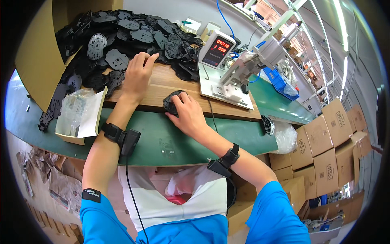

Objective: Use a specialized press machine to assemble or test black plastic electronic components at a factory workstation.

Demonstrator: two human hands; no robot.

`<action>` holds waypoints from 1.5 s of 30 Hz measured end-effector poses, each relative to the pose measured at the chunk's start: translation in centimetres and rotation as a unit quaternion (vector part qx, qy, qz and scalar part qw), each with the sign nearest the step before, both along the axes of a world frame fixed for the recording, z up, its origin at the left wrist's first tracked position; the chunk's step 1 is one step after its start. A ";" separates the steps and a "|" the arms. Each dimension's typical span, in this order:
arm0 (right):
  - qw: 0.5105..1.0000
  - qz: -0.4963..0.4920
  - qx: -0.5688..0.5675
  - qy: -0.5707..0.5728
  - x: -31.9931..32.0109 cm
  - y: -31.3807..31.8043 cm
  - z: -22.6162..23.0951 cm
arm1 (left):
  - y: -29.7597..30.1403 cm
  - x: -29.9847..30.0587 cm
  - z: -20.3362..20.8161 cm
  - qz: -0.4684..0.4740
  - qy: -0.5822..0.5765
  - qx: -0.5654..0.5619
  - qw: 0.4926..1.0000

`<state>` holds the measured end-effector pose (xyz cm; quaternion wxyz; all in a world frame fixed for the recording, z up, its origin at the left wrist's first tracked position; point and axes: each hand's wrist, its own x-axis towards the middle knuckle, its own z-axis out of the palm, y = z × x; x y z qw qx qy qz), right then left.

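My right hand (187,114) is closed on a dark plastic shell (169,105), pressing it near the front edge of the wooden board (162,83). Fingers and thumb wrap its right side, hiding part of it. Farther left, my left hand (137,77) reaches over the board to the heap of black plastic parts (142,34). Its fingers are bent and the thumb stands apart, with nothing visible in the hand. Loose flat parts, such as a grey-black plate (117,59), lie just beyond and left of it.
A metal press fixture (243,77) on a white base stands right of the board, beside a box with a red digital display (219,49). An open carton (40,57) and a small box with plastic film (77,116) are at left. Stacked cartons (325,146) stand at right.
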<state>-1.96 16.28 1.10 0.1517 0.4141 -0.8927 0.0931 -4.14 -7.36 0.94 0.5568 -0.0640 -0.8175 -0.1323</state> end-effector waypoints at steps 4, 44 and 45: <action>1.000 -0.001 -0.024 0.001 1.3 2.4 1.2 | 1.3 0.7 0.2 -0.071 0.004 -0.010 0.997; 0.991 -0.121 -0.064 -0.005 -8.5 20.3 6.8 | 4.4 1.8 -1.8 -0.241 -0.280 -0.022 0.929; 0.992 -0.114 -0.054 0.000 -8.5 20.3 6.8 | 4.3 1.8 -1.8 -0.239 -0.284 -0.022 0.928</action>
